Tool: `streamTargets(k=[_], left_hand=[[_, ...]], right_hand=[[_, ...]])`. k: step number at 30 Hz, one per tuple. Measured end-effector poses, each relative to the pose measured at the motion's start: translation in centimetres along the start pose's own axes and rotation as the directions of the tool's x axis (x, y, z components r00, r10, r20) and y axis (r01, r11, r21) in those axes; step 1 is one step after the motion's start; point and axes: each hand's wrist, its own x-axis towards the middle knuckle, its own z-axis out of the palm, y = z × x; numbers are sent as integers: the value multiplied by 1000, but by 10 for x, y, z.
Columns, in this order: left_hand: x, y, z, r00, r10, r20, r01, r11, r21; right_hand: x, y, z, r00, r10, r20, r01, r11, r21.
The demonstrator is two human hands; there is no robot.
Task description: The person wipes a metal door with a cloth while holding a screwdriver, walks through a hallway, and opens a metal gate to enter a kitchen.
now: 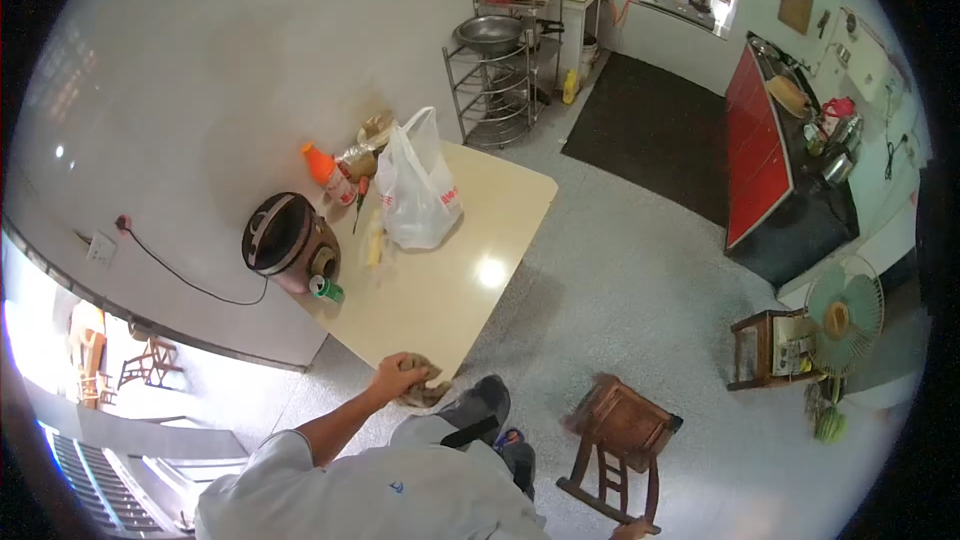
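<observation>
My left hand (394, 376) is closed on a crumpled brownish cloth (426, 388) at the near corner of the cream table (480, 270). At the bottom edge of the view, my right hand (632, 530) grips the top rail of a brown wooden chair (625, 422); only part of that hand shows. On the table's far half stands a white plastic bag (412, 190). A rice cooker (290, 240), a green can (325, 288) and an orange-capped bottle (330, 175) stand along the wall side.
A metal rack (490, 90) holds a steel basin (490, 34) behind the table. Farther right are a dark mat (650, 130) and a red-fronted counter (760, 150). A standing fan (843, 315) is beside a wooden stool (765, 350). The cooker's cord (190, 288) runs to a wall socket.
</observation>
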Motion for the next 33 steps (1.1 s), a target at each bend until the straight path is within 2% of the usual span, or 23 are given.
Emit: streamTargets(k=[2, 3, 5, 6, 8, 9, 10, 12, 14, 15, 17, 18, 19, 21, 23, 25, 27, 28, 29, 30, 31, 32, 33], left_hand=[[11, 32, 15, 996, -83, -18, 61, 855, -515], [18, 51, 19, 994, -104, -33, 72, 850, -522], [31, 79, 28, 983, -178, 34, 128, 550, -825], [39, 86, 32, 982, -187, 28, 128, 544, -830], [71, 106, 45, 959, -189, 211, 257, 269, -928], [94, 99, 56, 947, -169, 272, 305, 218, -927], [108, 110, 64, 941, -140, 307, 332, 221, -917], [136, 140, 76, 903, -195, 384, 391, -1, -920], [174, 155, 84, 894, -134, 427, 425, -44, -904], [188, 163, 89, 886, -110, 450, 442, -88, -893], [214, 203, 90, 887, -133, 441, 434, -84, -897], [226, 219, 90, 896, -169, 411, 405, -74, -911], [241, 224, 94, 890, -173, 421, 417, -61, -907], [284, 233, 106, 884, -187, 428, 432, -17, -902], [321, 261, 111, 886, -184, 426, 443, 60, -895], [362, 281, 125, 883, -178, 434, 457, 119, -882], [403, 293, 141, 956, -205, 209, 278, 407, -870], [419, 307, 147, 953, -208, 220, 290, 418, -861], [431, 325, 151, 962, -249, 109, 248, 639, -728], [438, 338, 155, 965, -264, -6, 219, 815, -537], [447, 342, 160, 977, -194, -87, 146, 909, -391], [477, 298, 174, 975, -205, -84, 158, 909, -386], [495, 247, 191, 966, -245, -86, 175, 860, -480]], right_hand=[[21, -17, -26, 986, -86, 144, 86, 996, 8], [31, -32, -34, 966, -133, 222, 133, 991, 16], [49, -66, -50, 903, -216, 372, 218, 975, 36], [57, -86, -55, 864, -249, 437, 249, 967, 58], [62, -123, -65, 797, -295, 527, 272, 954, 123], [61, -139, -74, 773, -311, 553, 268, 950, 160], [27, -193, -66, 752, -327, 572, 261, 945, 198], [-81, -375, -52, 703, -389, 596, 268, 921, 284], [-139, -503, -62, 635, -452, 627, 279, 891, 359], [-134, -518, -74, 595, -477, 647, 278, 877, 391], [-121, -606, -92, 535, -656, 532, 303, 737, 604], [-126, -660, -123, 488, -710, 508, 163, 646, 746], [-139, -716, -169, 462, -754, 467, 202, 602, 772], [-147, -797, -230, 307, -920, 245, 95, 286, 954], [-160, -860, -306, -28, -995, -91, 19, -92, 996], [-180, -906, -376, -290, -908, -302, -145, -270, 952], [-162, -941, -410, -638, -713, -290, -53, -336, 941], [-176, -946, -440, -416, -883, -219, -95, -198, 976], [-197, -953, -471, -170, -981, -98, -182, -67, 981], [-225, -966, -487, 189, -923, -334, 108, -318, 942], [-238, -981, -495, 420, -684, -596, 458, -407, 791], [-213, -1002, -494, 428, -688, -586, 455, -397, 797], [-197, -1018, -499, 402, -710, -579, 446, -400, 800]])
